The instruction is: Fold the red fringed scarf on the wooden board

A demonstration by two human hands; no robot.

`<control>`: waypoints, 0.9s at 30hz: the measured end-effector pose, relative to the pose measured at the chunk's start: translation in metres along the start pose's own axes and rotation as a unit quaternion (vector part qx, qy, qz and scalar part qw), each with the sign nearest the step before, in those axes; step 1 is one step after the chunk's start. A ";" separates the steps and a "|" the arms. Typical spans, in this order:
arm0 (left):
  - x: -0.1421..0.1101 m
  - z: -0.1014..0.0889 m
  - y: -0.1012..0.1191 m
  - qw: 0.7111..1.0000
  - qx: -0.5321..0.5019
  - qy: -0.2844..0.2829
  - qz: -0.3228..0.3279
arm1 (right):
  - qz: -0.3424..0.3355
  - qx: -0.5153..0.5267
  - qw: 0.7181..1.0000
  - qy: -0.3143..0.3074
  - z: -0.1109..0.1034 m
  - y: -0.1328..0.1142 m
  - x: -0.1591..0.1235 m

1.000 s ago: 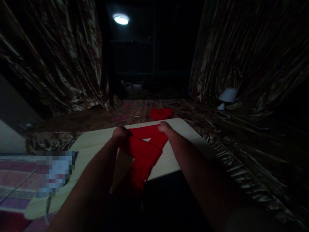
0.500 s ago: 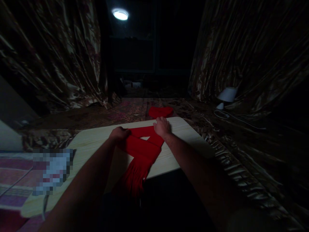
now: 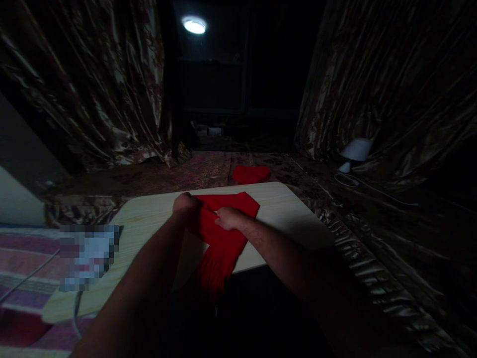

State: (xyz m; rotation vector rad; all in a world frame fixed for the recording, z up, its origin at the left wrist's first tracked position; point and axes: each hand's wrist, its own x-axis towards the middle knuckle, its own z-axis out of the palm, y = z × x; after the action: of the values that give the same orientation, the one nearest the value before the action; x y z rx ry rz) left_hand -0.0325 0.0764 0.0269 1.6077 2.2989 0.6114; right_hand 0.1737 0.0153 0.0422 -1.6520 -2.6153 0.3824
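A red fringed scarf (image 3: 233,241) lies folded over on a pale wooden-topped table (image 3: 283,228). Its fringe hangs past the near edge into shadow. My left hand (image 3: 185,203) is closed on the scarf's far left fold, fingers partly hidden in the dark. Over the middle of the scarf, my right hand (image 3: 228,219) pinches the cloth beside a small gap between two layers. The far right corner of the scarf lies flat, with neither hand on it.
Beyond the table, a second red cloth item (image 3: 251,174) rests on a patterned cover. A white lamp (image 3: 357,150) with its cord stands at the right. At the left, a blurred-out object (image 3: 91,258) sits by a striped bedcover (image 3: 26,261). Curtains (image 3: 122,89) flank a dark window.
My right hand has moved from the scarf's far right corner towards me and left, onto its middle. The gap between the layers has narrowed. My left hand keeps its hold.
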 end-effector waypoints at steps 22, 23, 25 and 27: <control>-0.032 -0.024 0.012 0.946 0.035 -0.091 0.308 | 0.186 0.110 0.961 0.175 -0.035 0.094 0.020; -0.030 -0.024 0.012 0.947 0.021 -0.119 0.297 | 0.182 0.129 0.962 0.156 -0.034 0.099 0.022; -0.029 -0.025 0.014 0.948 0.007 -0.156 0.276 | 0.169 0.137 0.965 0.144 -0.033 0.105 0.026; -0.029 -0.027 0.016 0.956 0.005 -0.161 0.245 | 0.168 0.131 0.965 0.151 -0.031 0.108 0.028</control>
State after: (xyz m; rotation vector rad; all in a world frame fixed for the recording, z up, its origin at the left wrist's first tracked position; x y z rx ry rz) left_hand -0.0217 0.0488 0.0577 2.1207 1.6806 0.3967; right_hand 0.2619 0.0901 0.0458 -1.8843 -1.9788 0.4226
